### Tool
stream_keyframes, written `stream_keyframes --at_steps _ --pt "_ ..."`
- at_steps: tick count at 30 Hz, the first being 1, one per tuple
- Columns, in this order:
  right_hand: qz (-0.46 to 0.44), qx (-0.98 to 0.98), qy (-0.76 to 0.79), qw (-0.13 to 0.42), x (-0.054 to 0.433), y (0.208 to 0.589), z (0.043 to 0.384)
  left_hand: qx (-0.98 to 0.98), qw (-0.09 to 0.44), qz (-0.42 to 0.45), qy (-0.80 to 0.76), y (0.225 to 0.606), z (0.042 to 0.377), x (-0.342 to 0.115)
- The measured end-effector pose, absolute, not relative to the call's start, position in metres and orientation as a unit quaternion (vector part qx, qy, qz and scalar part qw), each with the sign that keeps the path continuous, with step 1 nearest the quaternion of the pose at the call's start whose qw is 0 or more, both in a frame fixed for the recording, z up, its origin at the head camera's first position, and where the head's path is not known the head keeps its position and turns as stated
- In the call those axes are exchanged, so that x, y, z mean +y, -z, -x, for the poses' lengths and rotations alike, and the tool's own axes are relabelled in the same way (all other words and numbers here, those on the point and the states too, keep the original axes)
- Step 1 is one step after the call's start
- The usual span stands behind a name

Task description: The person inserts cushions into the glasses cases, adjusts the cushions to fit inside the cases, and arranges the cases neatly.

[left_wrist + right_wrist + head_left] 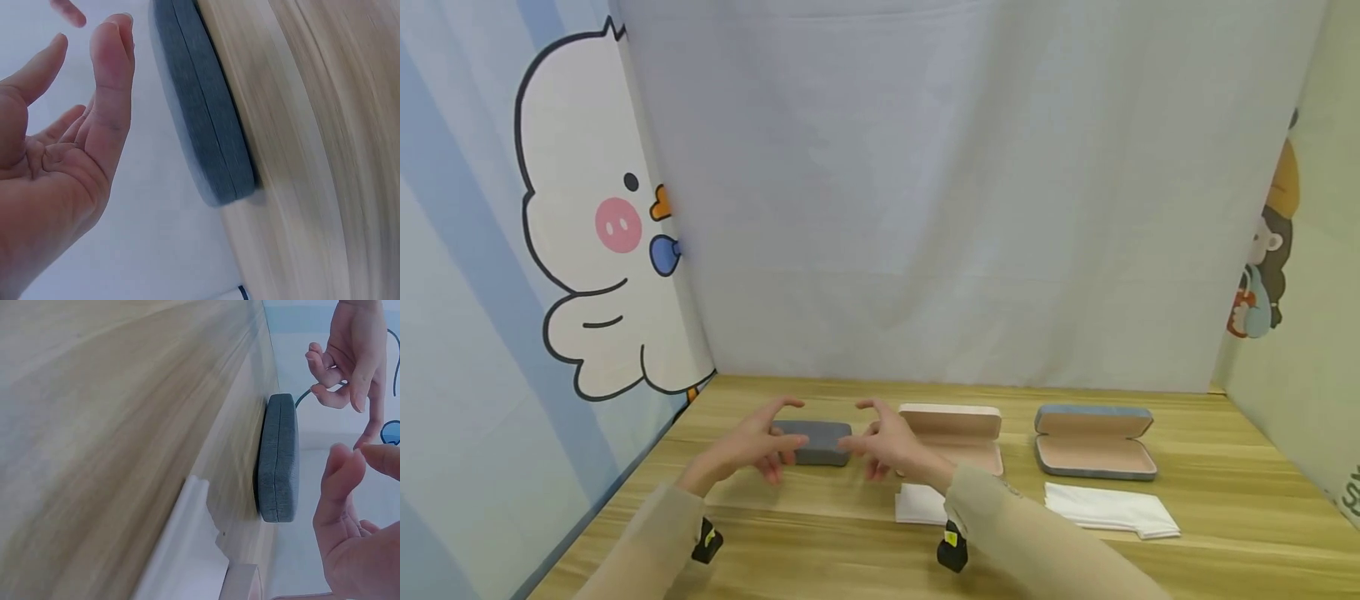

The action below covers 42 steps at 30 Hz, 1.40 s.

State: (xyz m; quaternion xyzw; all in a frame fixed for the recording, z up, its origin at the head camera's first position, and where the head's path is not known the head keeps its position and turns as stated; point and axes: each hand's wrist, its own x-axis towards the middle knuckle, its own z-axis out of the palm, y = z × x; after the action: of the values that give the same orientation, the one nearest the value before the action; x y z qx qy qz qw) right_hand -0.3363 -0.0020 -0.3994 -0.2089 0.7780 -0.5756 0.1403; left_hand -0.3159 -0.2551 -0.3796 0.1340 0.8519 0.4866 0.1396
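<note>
The person's left hand (pixel 747 444) and right hand (pixel 893 442), empty with fingers loosely bent, are over the closed gray case (pixel 822 444) on the wooden table (pixel 820 550), seemingly reaching for it, so next they'd probably need to hold both ends gently.

grey oblong case (pixel 824 447) — closed, flat on the table (pixel 820 542)

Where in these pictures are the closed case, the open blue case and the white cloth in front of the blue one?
Closed case (pixel 823 439): head view, top of its lid.
Open blue case (pixel 1096 456): head view, pale lining of its base.
White cloth (pixel 1107 508): head view, middle of its upper face.
</note>
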Motion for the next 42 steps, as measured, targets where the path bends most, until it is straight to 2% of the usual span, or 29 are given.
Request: stream_keyframes --at_steps 9,21,34,42 --pt "0.215 0.777 0.576 0.139 0.014 0.396 0.328 0.84 0.142 -0.151 -0.501 0.377 0.308 -0.233" --pt "0.227 0.766 0.582 0.149 0.051 0.389 0.317 0.792 0.198 -0.196 -0.544 0.373 0.297 -0.198" --pt "0.222 0.764 0.591 0.132 0.105 0.394 0.307 0.757 0.23 -0.184 -0.583 0.391 0.292 -0.163" --pt "0.2 0.752 0.606 0.165 0.143 0.408 0.299 0.735 0.269 -0.155 -0.603 0.409 0.291 -0.142"
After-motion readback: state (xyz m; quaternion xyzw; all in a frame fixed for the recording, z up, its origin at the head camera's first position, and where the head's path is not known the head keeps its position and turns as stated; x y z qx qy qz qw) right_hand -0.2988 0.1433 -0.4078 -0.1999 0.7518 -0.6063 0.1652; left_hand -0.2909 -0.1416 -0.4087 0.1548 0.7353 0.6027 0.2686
